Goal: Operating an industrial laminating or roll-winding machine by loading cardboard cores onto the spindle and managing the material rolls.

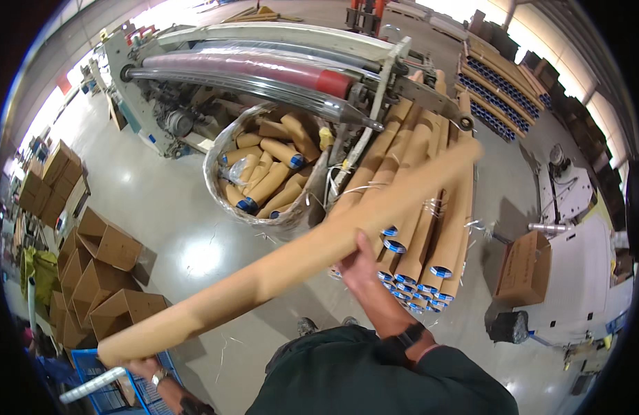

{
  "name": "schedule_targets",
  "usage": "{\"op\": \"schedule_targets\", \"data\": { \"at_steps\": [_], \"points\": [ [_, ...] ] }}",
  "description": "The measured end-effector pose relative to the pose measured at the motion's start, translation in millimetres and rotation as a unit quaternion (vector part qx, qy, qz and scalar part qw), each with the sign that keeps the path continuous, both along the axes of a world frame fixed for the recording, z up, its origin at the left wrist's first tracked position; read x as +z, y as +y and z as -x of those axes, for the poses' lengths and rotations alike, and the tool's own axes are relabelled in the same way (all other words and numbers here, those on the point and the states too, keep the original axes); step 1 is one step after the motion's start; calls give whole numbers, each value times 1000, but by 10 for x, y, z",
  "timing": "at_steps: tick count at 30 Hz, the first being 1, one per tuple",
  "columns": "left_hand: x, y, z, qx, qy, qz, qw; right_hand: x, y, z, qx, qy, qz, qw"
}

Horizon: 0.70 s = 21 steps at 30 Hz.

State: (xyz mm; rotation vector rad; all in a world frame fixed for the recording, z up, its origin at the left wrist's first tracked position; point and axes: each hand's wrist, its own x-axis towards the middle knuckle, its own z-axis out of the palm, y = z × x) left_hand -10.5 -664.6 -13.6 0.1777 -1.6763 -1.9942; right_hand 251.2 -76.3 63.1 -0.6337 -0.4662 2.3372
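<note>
A long brown cardboard tube [264, 266] lies slantwise across my body, its near end low at the left and its far end raised at the right. My left hand [143, 366] holds it by the near end, the fingers mostly hidden beneath. Past the tube's middle, my right hand [359, 266] grips it from below and behind, with the thumb showing at its side. Under the raised half lies a stack of similar tubes [449, 242], several with blue-marked ends toward me.
Ahead stands a roller machine with a red roll [333, 81]. A plastic-lined round bin [212, 169] holds short tube pieces. Open cardboard boxes [108, 290] and a blue cart [84, 360] are at left. At right are a carton [523, 268] and a white machine [582, 277].
</note>
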Motion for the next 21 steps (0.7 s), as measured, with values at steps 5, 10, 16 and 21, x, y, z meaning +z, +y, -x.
{"op": "schedule_targets", "data": {
  "at_steps": [5,10,16,21],
  "points": [
    [640,2815,71,-148,-228,-332,903,79,665,-1187,-240,-76,-60,966],
    [357,4968,-380,-566,-325,-433,622,447,1347,-2969,-425,-95,-216,874],
    [980,6990,-1806,-740,-350,-347,458,-246,1649,-5766,-613,-392,-322,606],
    [1142,7606,-1891,-743,-359,-287,486,-659,1825,-6097,-592,-532,-443,412]
  ]
}}
